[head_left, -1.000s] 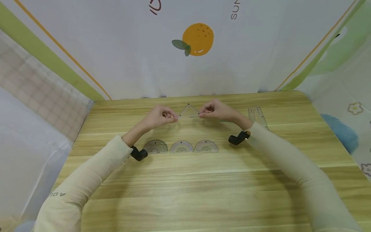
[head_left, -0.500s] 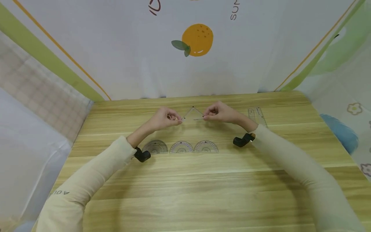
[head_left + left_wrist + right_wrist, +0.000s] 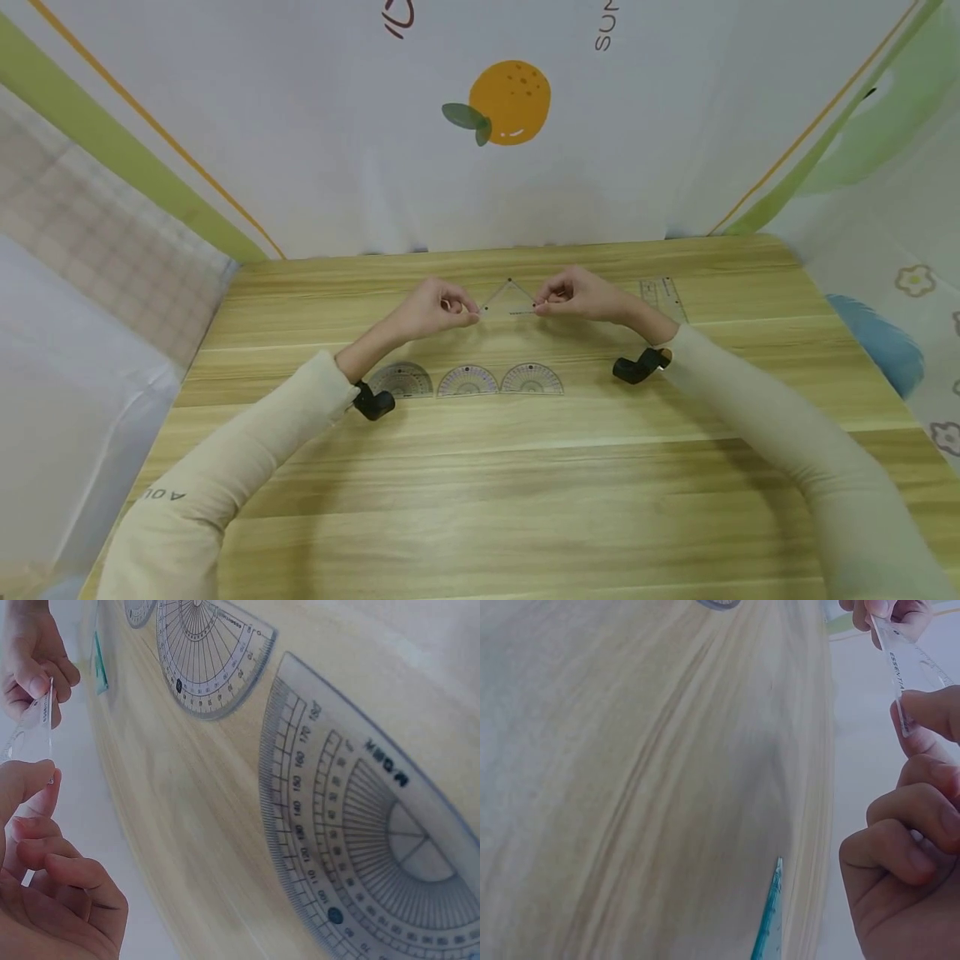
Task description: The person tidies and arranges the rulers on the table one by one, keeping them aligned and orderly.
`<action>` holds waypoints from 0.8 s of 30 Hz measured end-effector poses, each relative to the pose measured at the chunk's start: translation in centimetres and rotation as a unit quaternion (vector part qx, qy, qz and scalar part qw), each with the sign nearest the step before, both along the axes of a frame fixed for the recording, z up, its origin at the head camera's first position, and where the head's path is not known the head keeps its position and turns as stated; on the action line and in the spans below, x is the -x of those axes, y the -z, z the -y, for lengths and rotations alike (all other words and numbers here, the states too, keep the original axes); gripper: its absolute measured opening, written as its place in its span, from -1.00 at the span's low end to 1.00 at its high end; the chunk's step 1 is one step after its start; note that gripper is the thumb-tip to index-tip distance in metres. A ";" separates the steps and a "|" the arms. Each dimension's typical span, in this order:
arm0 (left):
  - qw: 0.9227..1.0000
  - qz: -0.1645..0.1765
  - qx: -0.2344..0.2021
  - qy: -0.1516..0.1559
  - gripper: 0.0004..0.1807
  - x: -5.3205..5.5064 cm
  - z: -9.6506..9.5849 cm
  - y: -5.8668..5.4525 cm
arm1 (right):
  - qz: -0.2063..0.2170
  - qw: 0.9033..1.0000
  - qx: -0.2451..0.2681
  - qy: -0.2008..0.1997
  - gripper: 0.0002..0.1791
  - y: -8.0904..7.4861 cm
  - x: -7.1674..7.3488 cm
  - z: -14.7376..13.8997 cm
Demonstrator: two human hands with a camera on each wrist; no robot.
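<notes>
Held up above the table is a clear triangular set square (image 3: 512,302), its apex pointing away from me. My left hand (image 3: 438,310) pinches its left corner between thumb and forefinger. At the opposite corner, my right hand (image 3: 588,296) pinches it the same way, the other fingers curled in. The right wrist view shows the set square (image 3: 911,671) nearly edge-on between the two hands. Closer to me, a left protractor (image 3: 402,379), a middle protractor (image 3: 468,381) and a right protractor (image 3: 532,379) lie in a row, flat sides towards me.
A clear ruler-like piece (image 3: 663,298) lies at the right, partly behind my right forearm. The tip of a teal-edged clear piece (image 3: 771,915) shows in the right wrist view. Behind the wooden table (image 3: 480,500) hangs a white printed cloth (image 3: 337,125).
Both hands have shifted to the right and slightly towards me, carrying the set square between them. The three protractors have stayed where they were.
</notes>
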State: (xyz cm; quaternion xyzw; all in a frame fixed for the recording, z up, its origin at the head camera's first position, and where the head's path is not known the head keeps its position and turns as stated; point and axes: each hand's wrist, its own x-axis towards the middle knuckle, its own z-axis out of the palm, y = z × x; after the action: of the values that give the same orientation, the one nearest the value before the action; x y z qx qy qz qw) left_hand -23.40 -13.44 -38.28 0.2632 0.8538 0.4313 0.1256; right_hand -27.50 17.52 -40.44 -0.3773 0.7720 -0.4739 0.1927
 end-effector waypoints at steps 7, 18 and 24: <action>1.000 -0.012 -0.006 0.014 -0.89 0.1 0.2 0.4 | 0.009 1.000 0.003 0.000 -0.81 0.0 -0.3 0.0; 1.000 -0.014 -0.010 0.009 -0.92 -0.3 0.0 0.2 | 0.006 1.000 0.007 0.008 -0.84 0.1 -0.7 0.0; 1.000 -0.018 -0.007 0.011 -0.92 -0.6 -0.5 0.1 | 0.002 1.000 0.005 0.016 -0.85 0.2 -1.1 -0.6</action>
State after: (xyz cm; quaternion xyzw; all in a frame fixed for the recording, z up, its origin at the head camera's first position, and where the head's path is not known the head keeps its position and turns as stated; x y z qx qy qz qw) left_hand -22.85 -12.98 -38.40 0.2816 0.8498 0.4311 0.1127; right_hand -26.44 18.12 -40.60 -0.3651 0.7752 -0.4814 0.1844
